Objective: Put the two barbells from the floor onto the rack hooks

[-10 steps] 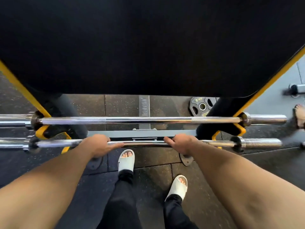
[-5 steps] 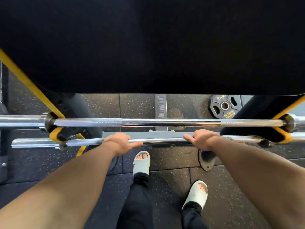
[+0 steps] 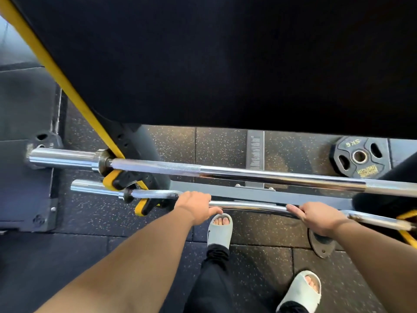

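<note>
Two chrome barbells run across the rack. The farther, thicker barbell [image 3: 248,173] rests on the upper yellow-lined hook [image 3: 112,177] at the left upright. The nearer, thinner barbell [image 3: 250,205] lies at the lower yellow hook [image 3: 141,205] on the left, and its right end reaches a yellow hook [image 3: 406,219] at the frame's edge. My left hand [image 3: 195,207] and my right hand [image 3: 317,219] are both wrapped over this nearer bar, about shoulder width apart.
A large black pad with a yellow edge [image 3: 67,80] fills the upper view. A black 5 kg weight plate [image 3: 358,157] lies on the speckled rubber floor at the right. My feet in pale slides [image 3: 220,230] stand just behind the bar. A grey base plate [image 3: 27,177] sits left.
The view has swung left and tilted, so both bars now slope down to the right. My hands stay on the nearer bar, which sits at the lower left hook.
</note>
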